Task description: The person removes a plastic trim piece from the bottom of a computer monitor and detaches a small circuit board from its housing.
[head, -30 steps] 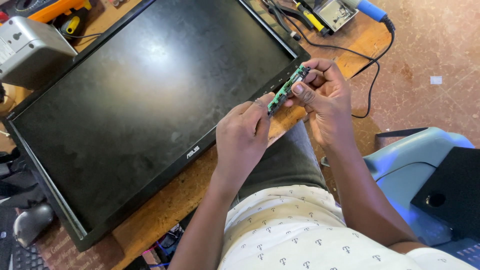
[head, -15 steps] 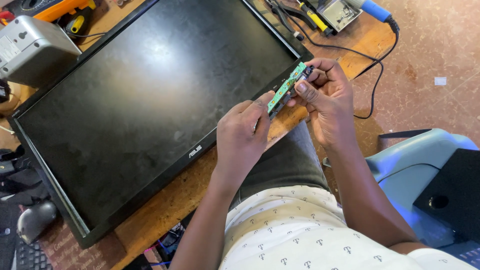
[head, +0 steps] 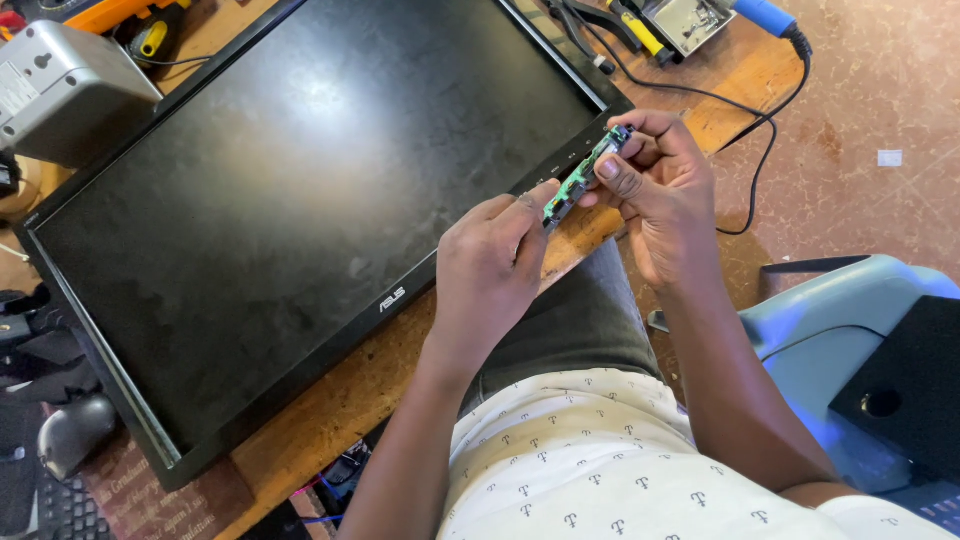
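A narrow green circuit board strip [head: 582, 177] is held between both hands above the near edge of a wooden workbench [head: 370, 385]. My left hand [head: 490, 265] pinches its lower end with the fingertips. My right hand [head: 665, 190] grips the upper end, thumb pressed on the strip. A large black flat monitor [head: 290, 200] lies face up on the bench just left of the hands, its lower bezel under the strip.
A grey box [head: 60, 90] sits at the far left. Pliers, a small metal-cased unit [head: 690, 20] and a blue-handled tool [head: 765, 15] with a black cable lie at the top right. A pale blue chair [head: 850, 330] stands at right; a dark mouse [head: 70, 435] at lower left.
Both hands have kept hold of the strip with only slight shifts; the view has moved a little.
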